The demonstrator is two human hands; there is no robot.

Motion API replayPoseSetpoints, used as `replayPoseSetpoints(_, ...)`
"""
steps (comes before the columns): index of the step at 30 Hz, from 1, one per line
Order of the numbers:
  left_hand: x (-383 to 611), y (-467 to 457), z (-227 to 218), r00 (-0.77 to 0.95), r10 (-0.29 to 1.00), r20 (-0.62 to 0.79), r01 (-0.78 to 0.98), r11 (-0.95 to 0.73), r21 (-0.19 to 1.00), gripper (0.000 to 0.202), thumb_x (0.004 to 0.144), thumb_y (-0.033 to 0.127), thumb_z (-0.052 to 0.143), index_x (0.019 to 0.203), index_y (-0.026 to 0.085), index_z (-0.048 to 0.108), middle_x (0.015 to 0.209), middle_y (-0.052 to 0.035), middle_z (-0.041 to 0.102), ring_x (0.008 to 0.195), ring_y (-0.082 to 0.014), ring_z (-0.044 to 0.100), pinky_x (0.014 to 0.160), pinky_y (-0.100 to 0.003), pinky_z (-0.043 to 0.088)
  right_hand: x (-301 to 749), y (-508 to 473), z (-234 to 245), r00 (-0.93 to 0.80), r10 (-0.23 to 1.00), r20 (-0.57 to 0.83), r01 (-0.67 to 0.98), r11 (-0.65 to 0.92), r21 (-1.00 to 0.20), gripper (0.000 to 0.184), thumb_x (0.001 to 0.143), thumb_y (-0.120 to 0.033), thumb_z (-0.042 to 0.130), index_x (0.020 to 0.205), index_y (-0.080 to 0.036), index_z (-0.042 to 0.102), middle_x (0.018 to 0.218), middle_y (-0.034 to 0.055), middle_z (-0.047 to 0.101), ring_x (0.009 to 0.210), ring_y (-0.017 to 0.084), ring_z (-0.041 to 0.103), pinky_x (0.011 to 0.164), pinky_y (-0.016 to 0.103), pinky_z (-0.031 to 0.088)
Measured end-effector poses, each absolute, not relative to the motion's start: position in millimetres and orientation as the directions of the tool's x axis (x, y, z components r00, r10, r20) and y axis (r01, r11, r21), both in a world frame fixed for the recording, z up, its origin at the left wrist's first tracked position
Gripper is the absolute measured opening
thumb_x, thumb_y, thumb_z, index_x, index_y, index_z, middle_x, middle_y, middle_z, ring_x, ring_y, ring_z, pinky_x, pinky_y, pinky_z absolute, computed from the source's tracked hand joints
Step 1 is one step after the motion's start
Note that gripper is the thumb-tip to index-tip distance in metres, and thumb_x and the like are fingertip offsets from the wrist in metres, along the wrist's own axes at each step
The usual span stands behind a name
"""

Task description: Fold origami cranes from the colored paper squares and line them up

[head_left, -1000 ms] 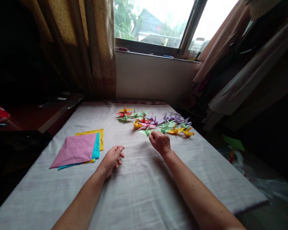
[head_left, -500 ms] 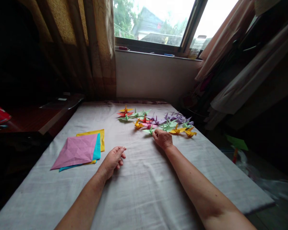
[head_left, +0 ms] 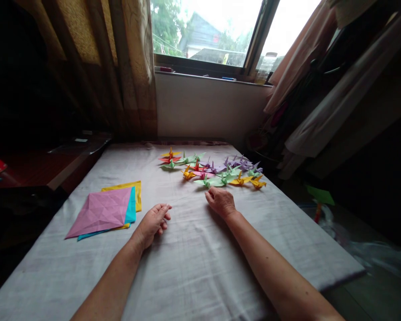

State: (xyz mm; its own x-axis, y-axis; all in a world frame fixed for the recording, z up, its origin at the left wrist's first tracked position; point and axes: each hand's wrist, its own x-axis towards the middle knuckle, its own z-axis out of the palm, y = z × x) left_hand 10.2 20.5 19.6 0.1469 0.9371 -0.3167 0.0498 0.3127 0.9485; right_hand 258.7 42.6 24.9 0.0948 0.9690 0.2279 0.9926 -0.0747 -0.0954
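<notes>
My right hand [head_left: 221, 202] rests palm down on the grey cloth [head_left: 194, 267], fingers loosely bent and holding nothing, fingertips just short of a light green paper crane [head_left: 205, 182]. Behind that crane lie several folded cranes [head_left: 220, 170] in red, yellow, green and purple. My left hand [head_left: 153, 223] lies on its side on the cloth, fingers relaxed and slightly curled, with nothing in it. To its left is a small stack of square sheets: a creased pink sheet [head_left: 100, 211] on top of a teal one [head_left: 131, 209] and a yellow one [head_left: 136, 191].
A window [head_left: 203, 31] with a sill is behind the table, a patterned curtain [head_left: 133, 67] at its left. A dark side table [head_left: 70, 154] adjoins the left edge. Hanging clothes [head_left: 337, 89] and floor clutter [head_left: 319, 196] are past the right edge.
My right hand has let go of the light green crane and drawn back a little toward me. The left hand has stayed where it was.
</notes>
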Motion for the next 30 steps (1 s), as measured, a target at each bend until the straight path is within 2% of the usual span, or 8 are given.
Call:
replayPoseSetpoints(9,13,21,12,0.117,0.966,-0.232,0.136,0.216,0.967,0.043,0.071,0.056,0.065,0.088,0.017,0.057,0.067,0.0042,0.056,0.040,-0.0043,0.045,0.032,-0.014,0.028,242,15,7,0.047,0.978,0.202,0.986,-0.013,-0.165,0.023,0.093,-0.034,0.052,0.081,-0.023,0.069,0.082,0.0027,0.074,0.069,0.014,0.061,0.059,0.025,0.028)
replayPoseSetpoints(14,9,20,9,0.040,0.993,-0.114,0.293,0.098,0.951,0.041,0.074,0.055,0.060,0.089,0.017,0.061,0.066,0.0017,0.060,0.044,-0.0101,0.054,0.038,-0.019,0.040,243,11,3,0.066,0.973,0.221,0.979,-0.021,-0.202,0.024,0.094,-0.034,0.051,0.081,-0.022,0.068,0.082,0.0025,0.073,0.068,0.014,0.059,0.059,0.025,0.027)
replayPoseSetpoints(16,-5,21,13,-0.019,0.999,-0.043,0.394,0.047,0.918,0.039,0.075,0.054,0.059,0.090,0.018,0.063,0.069,-0.0004,0.064,0.052,-0.0147,0.061,0.046,-0.024,0.048,244,11,3,0.067,0.972,0.225,0.976,-0.017,-0.216,0.024,0.094,-0.033,0.051,0.081,-0.022,0.068,0.082,0.0025,0.073,0.069,0.014,0.059,0.060,0.025,0.027)
replayPoseSetpoints(19,-40,24,24,-0.133,0.986,0.095,0.584,0.001,0.812,0.030,0.077,0.047,0.057,0.089,0.020,0.065,0.088,-0.0055,0.071,0.087,-0.0246,0.069,0.081,-0.036,0.054,244,12,2,0.071,0.971,0.230,0.971,-0.015,-0.237,0.024,0.094,-0.034,0.052,0.082,-0.022,0.068,0.083,0.0028,0.073,0.069,0.014,0.059,0.060,0.025,0.027)
replayPoseSetpoints(22,-77,25,31,-0.226,0.950,0.214,0.754,0.031,0.656,0.035,0.076,0.039,0.059,0.105,0.019,0.066,0.124,-0.0133,0.065,0.127,-0.0347,0.051,0.110,-0.049,0.034,245,11,1,0.078,0.969,0.234,0.965,-0.015,-0.260,0.023,0.093,-0.034,0.052,0.082,-0.022,0.069,0.083,0.0030,0.073,0.068,0.014,0.059,0.059,0.026,0.026)
replayPoseSetpoints(25,-100,20,24,-0.249,0.936,0.248,0.853,0.090,0.515,0.051,0.072,0.039,0.065,0.118,0.016,0.063,0.142,-0.0193,0.052,0.138,-0.0385,0.038,0.116,-0.053,0.023,245,10,2,0.080,0.968,0.240,0.960,-0.009,-0.281,0.024,0.093,-0.034,0.053,0.081,-0.022,0.069,0.081,0.0025,0.073,0.067,0.014,0.059,0.059,0.026,0.027)
replayPoseSetpoints(27,-106,16,14,-0.239,0.941,0.238,0.890,0.115,0.440,0.056,0.072,0.042,0.066,0.120,0.013,0.062,0.141,-0.0226,0.052,0.136,-0.0399,0.041,0.114,-0.054,0.026,246,10,3,0.079,0.967,0.243,0.957,-0.005,-0.291,0.024,0.093,-0.035,0.052,0.081,-0.023,0.069,0.081,0.0023,0.073,0.067,0.014,0.059,0.059,0.026,0.027)
replayPoseSetpoints(30,-108,10,0,-0.216,0.947,0.238,0.928,0.124,0.351,0.056,0.077,0.046,0.062,0.122,0.013,0.062,0.140,-0.0221,0.054,0.134,-0.0387,0.044,0.110,-0.053,0.031,247,9,3,0.076,0.966,0.245,0.954,0.001,-0.298,0.025,0.093,-0.035,0.051,0.081,-0.023,0.070,0.081,0.0023,0.073,0.067,0.014,0.059,0.058,0.026,0.028)
